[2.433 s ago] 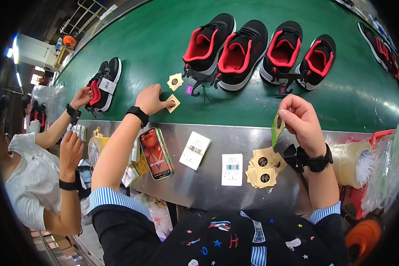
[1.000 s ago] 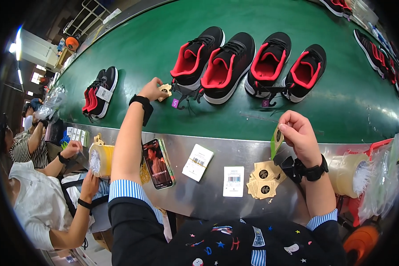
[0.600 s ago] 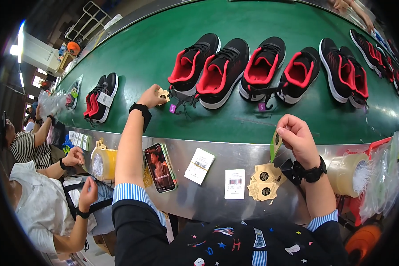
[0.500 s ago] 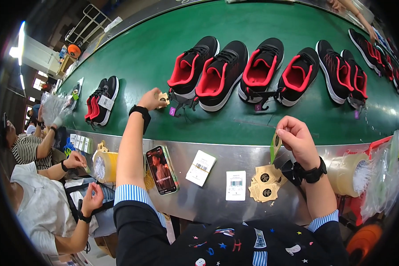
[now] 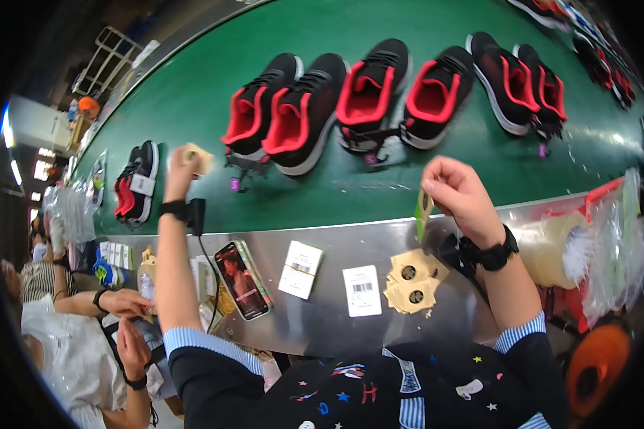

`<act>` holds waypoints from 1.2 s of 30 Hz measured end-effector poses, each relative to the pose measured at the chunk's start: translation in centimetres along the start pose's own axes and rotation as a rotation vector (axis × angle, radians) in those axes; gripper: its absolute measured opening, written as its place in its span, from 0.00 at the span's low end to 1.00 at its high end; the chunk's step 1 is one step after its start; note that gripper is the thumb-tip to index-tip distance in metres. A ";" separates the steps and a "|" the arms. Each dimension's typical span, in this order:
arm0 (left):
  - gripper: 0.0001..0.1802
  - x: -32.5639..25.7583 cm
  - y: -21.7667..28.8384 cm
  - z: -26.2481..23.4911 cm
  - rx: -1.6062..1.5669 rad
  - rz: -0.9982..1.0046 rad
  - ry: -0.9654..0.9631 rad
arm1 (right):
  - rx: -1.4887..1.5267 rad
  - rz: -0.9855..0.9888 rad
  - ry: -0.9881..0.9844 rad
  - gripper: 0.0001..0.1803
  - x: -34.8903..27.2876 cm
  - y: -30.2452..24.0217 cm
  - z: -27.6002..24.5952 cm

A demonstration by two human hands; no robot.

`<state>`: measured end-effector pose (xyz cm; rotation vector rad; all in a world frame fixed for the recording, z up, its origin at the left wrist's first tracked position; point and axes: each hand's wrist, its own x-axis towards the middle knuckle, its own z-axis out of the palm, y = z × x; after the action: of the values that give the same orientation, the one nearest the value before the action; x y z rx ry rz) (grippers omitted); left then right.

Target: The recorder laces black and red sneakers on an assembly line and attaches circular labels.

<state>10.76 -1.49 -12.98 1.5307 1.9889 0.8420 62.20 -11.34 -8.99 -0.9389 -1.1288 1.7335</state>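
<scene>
My left hand (image 5: 182, 175) is over the green belt, its fingers pinched on a tan card tag (image 5: 199, 159) with a dark round print. It is between a small pair of black-and-red sneakers (image 5: 136, 184) with a white tag at the left and the nearest large sneaker (image 5: 249, 114). My right hand (image 5: 459, 196) is raised above the metal ledge, pinching a narrow tan-and-green tag (image 5: 423, 211) seen nearly edge-on. Below it lies a loose pile of tan tags (image 5: 413, 280). Several more sneakers (image 5: 436, 96) stand in pairs on the belt, joined by black hangers with purple tabs.
On the metal ledge (image 5: 322, 336) lie a phone (image 5: 243, 280), a banded stack of white labels (image 5: 300, 269) and a white barcode label (image 5: 362, 291). Clear tape rolls (image 5: 554, 247) and plastic bags (image 5: 617, 250) are at the right. A co-worker's hands (image 5: 130, 325) are at the lower left.
My left hand has moved left, away from the large sneakers, with the tan tag. My right hand still pinches its tag. The view has shifted; the co-worker's hands are closer together.
</scene>
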 end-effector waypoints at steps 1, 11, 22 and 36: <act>0.18 -1.5 2.7 0.2 -0.110 0.080 0.021 | -0.004 -0.004 0.032 0.05 0.1 -0.1 -0.6; 0.17 -22.6 21.4 15.7 -0.079 0.714 -0.882 | -0.102 -0.220 0.209 0.05 0.0 -1.4 -2.8; 0.25 -19.8 25.7 19.3 0.254 1.082 -0.578 | -0.121 -0.276 0.351 0.04 0.1 0.0 -5.1; 0.17 -9.7 25.2 22.7 0.350 0.860 -0.294 | -0.825 -0.388 0.610 0.05 2.3 1.0 -5.5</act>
<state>45.91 -2.37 -10.28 2.6088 1.2718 0.5096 66.09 -7.72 -11.97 -1.4763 -1.4763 0.5573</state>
